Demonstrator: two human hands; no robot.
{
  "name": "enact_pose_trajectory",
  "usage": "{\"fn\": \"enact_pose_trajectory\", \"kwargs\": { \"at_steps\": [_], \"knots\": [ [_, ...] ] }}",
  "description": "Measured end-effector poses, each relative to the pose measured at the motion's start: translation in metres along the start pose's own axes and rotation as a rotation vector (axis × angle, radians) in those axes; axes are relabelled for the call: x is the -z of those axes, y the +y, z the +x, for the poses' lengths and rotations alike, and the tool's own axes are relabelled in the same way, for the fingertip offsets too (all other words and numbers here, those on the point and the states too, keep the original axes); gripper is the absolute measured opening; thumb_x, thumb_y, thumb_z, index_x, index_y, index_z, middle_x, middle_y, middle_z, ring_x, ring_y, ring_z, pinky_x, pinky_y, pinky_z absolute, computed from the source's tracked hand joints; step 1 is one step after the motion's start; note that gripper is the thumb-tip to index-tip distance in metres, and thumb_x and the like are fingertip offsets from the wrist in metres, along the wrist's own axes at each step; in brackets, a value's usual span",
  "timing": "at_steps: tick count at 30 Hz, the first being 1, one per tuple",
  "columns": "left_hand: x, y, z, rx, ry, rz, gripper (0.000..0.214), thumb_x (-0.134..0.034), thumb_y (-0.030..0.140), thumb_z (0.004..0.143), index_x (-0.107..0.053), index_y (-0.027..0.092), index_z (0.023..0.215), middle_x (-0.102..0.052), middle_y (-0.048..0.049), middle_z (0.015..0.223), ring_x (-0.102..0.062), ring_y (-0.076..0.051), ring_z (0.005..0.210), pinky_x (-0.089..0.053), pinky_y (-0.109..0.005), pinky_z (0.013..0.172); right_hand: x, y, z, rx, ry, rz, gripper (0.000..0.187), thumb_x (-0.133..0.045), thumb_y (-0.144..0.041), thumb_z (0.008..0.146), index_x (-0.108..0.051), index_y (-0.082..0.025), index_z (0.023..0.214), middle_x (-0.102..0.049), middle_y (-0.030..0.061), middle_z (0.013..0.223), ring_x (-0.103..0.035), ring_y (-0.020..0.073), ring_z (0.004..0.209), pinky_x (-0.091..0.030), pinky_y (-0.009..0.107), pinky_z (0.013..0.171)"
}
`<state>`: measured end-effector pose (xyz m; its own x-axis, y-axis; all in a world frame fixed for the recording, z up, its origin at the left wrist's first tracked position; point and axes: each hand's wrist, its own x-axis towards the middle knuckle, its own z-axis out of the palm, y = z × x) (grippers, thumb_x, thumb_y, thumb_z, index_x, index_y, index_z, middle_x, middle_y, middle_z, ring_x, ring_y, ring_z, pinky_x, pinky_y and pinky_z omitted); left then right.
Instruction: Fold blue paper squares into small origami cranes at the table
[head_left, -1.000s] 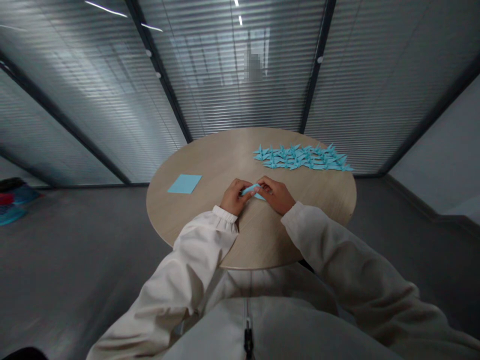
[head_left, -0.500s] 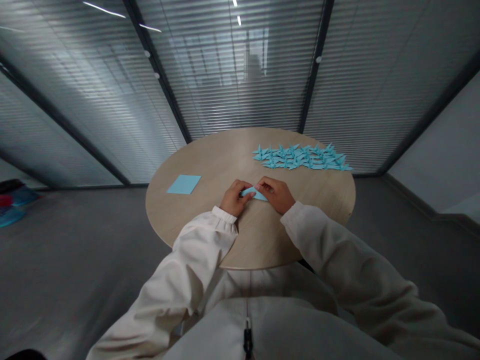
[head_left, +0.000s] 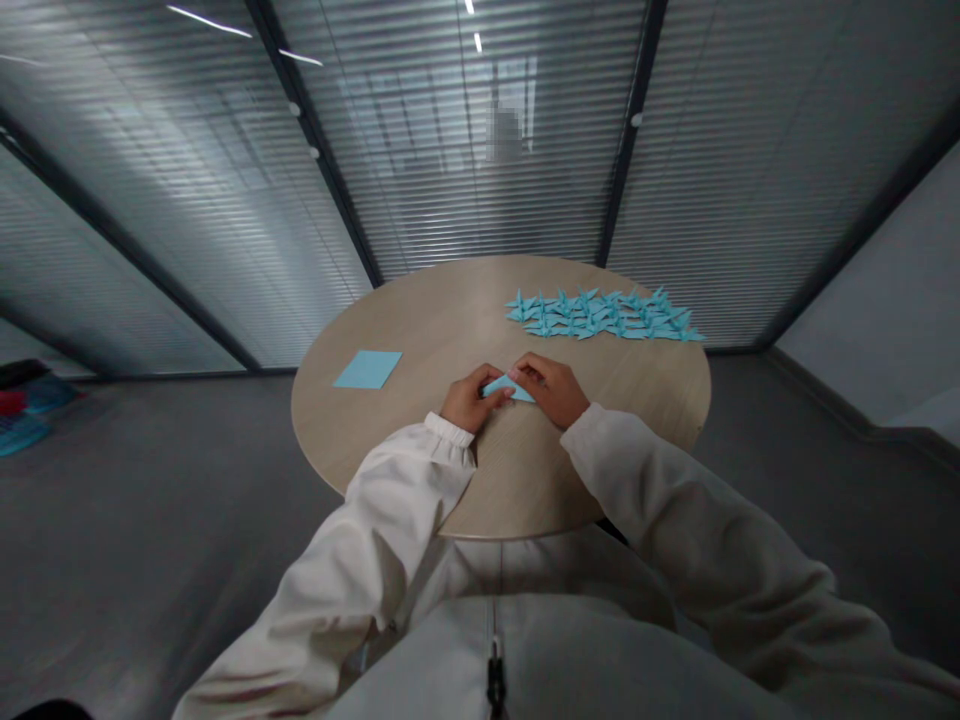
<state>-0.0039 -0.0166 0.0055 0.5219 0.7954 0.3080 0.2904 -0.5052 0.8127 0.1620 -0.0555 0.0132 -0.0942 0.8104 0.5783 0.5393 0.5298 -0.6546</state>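
Between my two hands, low over the round wooden table (head_left: 420, 310), is a small folded piece of light blue origami paper (head_left: 520, 392). My left hand (head_left: 471, 397) is closed on its left end, with the thumb along the near side. From the right, my right hand (head_left: 553, 386) pinches the paper near its upper edge, fingers bent and close to the left thumb. The fingers cover much of the paper, so its full shape is hidden. Flat on the table to the left lies a blue paper stack or sheet (head_left: 368, 369); which of these I cannot tell.
Several folded blue paper cranes (head_left: 600, 314) stand in close rows at the table's far right. Behind the table rises a glass wall with blinds (head_left: 480, 200). Red and blue objects (head_left: 30, 405) sit on the floor at far left.
The fingers of my left hand have shifted slightly on the folded paper. My right hand stays almost where it was, and the other things have not moved.
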Motion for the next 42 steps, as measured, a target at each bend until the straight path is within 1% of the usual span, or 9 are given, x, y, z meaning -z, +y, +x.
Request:
{"fn": "enact_pose_trajectory", "kwargs": {
  "at_steps": [6,9,15,18,21,28,33,37,42],
  "knots": [
    [-0.0011,0.0010,-0.0008,0.012,-0.015,-0.027,0.031,-0.061,0.044,0.071,-0.056,0.016,0.086,-0.066,-0.0001,0.067,-0.062,-0.014,0.059,-0.048,-0.025,0.062,0.0005,0.0011,-0.0011,0.038,-0.011,-0.041,0.022,-0.045,-0.030,0.086,-0.055,-0.017,0.072,-0.054,-0.0015,0.066,-0.049,0.0108,0.062,-0.034,0.022,0.060],
    [-0.0012,0.0010,-0.0011,0.017,-0.028,-0.020,0.031,-0.063,0.044,0.069,-0.058,0.016,0.083,-0.067,-0.0009,0.066,-0.063,-0.015,0.060,-0.049,-0.025,0.063,0.0005,0.0019,-0.0017,0.046,-0.016,-0.046,0.022,-0.045,-0.031,0.086,-0.055,-0.017,0.073,-0.053,-0.0015,0.066,-0.049,0.0111,0.063,-0.034,0.022,0.060],
    [-0.0012,0.0026,-0.0019,0.034,-0.041,-0.069,0.031,-0.062,0.045,0.069,-0.060,0.015,0.078,-0.067,-0.0021,0.065,-0.063,-0.015,0.059,-0.049,-0.026,0.062,0.0005,0.0004,-0.0015,-0.007,-0.024,-0.023,0.022,-0.045,-0.034,0.085,-0.056,-0.018,0.075,-0.058,-0.0006,0.068,-0.052,0.0116,0.064,-0.037,0.022,0.062],
    [-0.0011,0.0030,-0.0021,0.040,-0.023,-0.067,0.032,-0.061,0.046,0.070,-0.060,0.015,0.077,-0.067,-0.0017,0.065,-0.062,-0.014,0.058,-0.049,-0.025,0.060,-0.0002,0.0001,-0.0011,-0.033,-0.040,0.024,0.022,-0.047,-0.037,0.084,-0.056,-0.018,0.076,-0.058,-0.0010,0.067,-0.053,0.0112,0.063,-0.038,0.021,0.060],
    [-0.0011,0.0038,-0.0023,0.048,-0.004,-0.060,0.031,-0.060,0.046,0.071,-0.060,0.015,0.077,-0.066,-0.0009,0.063,-0.061,-0.014,0.057,-0.048,-0.025,0.060,-0.0008,0.0003,-0.0012,-0.056,-0.066,0.025,0.022,-0.049,-0.037,0.082,-0.055,-0.018,0.074,-0.057,-0.0023,0.063,-0.050,0.0105,0.059,-0.036,0.020,0.057],
    [-0.0012,0.0063,-0.0036,0.035,-0.004,-0.044,0.030,-0.059,0.045,0.072,-0.060,0.015,0.076,-0.066,-0.0006,0.063,-0.061,-0.013,0.056,-0.048,-0.025,0.061,0.0002,-0.0014,-0.0018,-0.029,-0.050,-0.027,0.024,-0.048,-0.036,0.083,-0.053,-0.017,0.070,-0.055,-0.0023,0.061,-0.049,0.0102,0.057,-0.035,0.021,0.057],
    [0.0000,0.0053,-0.0035,0.028,0.050,-0.016,0.031,-0.059,0.046,0.071,-0.059,0.016,0.077,-0.066,-0.0003,0.065,-0.061,-0.014,0.058,-0.048,-0.024,0.060,0.0007,-0.0012,-0.0015,-0.056,-0.043,0.022,0.024,-0.049,-0.037,0.083,-0.056,-0.017,0.071,-0.058,-0.0023,0.062,-0.051,0.0103,0.058,-0.036,0.020,0.058],
    [0.0019,0.0042,-0.0025,0.014,0.097,0.049,0.031,-0.058,0.047,0.072,-0.060,0.016,0.077,-0.066,0.0001,0.063,-0.060,-0.013,0.058,-0.047,-0.023,0.059,0.0011,-0.0012,-0.0015,-0.045,-0.047,0.006,0.024,-0.046,-0.036,0.084,-0.058,-0.017,0.074,-0.059,-0.0016,0.065,-0.053,0.0106,0.060,-0.036,0.021,0.058],
    [0.0017,0.0048,-0.0016,0.022,0.063,0.053,0.032,-0.059,0.048,0.071,-0.059,0.016,0.077,-0.066,0.0001,0.064,-0.058,-0.012,0.055,-0.046,-0.022,0.056,0.0005,0.0005,-0.0016,-0.039,-0.034,-0.049,0.025,-0.047,-0.036,0.084,-0.057,-0.018,0.072,-0.057,-0.0017,0.063,-0.052,0.0110,0.059,-0.036,0.021,0.058]
  ]
}}
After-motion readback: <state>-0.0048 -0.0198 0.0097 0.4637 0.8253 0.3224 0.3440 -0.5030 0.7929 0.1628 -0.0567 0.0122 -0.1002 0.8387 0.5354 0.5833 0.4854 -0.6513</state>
